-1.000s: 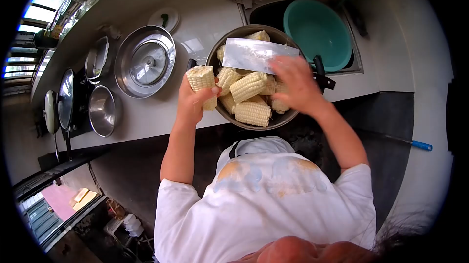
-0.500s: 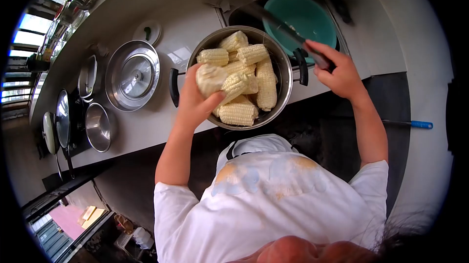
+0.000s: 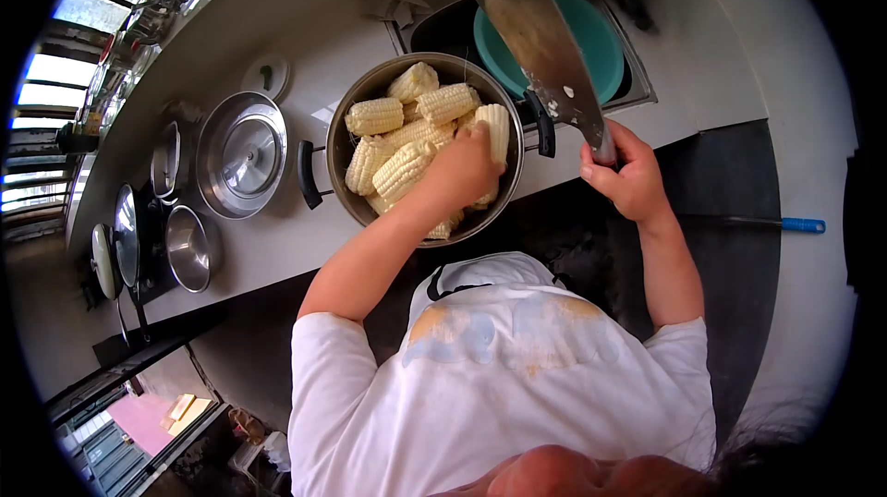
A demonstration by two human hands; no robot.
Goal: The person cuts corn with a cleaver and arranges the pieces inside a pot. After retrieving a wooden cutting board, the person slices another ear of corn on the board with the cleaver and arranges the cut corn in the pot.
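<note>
A wide metal pot [image 3: 336, 141] with black handles stands on the counter, heaped with pieces of pale peeled corn [image 3: 404, 170]. Inside it, my left hand [image 3: 465, 167] is closed around an upright corn cob [image 3: 495, 124] at the pot's right side; its fingertips are partly hidden. My right hand [image 3: 630, 174] grips the handle of a large cleaver [image 3: 536, 35], its broad blade tilted up and leftward over the sink. Small pale bits cling to the blade near the handle.
Behind the cleaver, a teal basin [image 3: 599, 44] sits in the sink. Left of the pot are a wide metal pan with a lid [image 3: 242, 174], a small plate [image 3: 268, 78] and a steel bowl [image 3: 188, 249]. A blue-handled rod [image 3: 802, 225] lies at the right.
My left hand has moved right and down into the pot, leaving the corn it held among the other pieces and taking another cob. The cleaver has swung more upright, closer to the camera.
</note>
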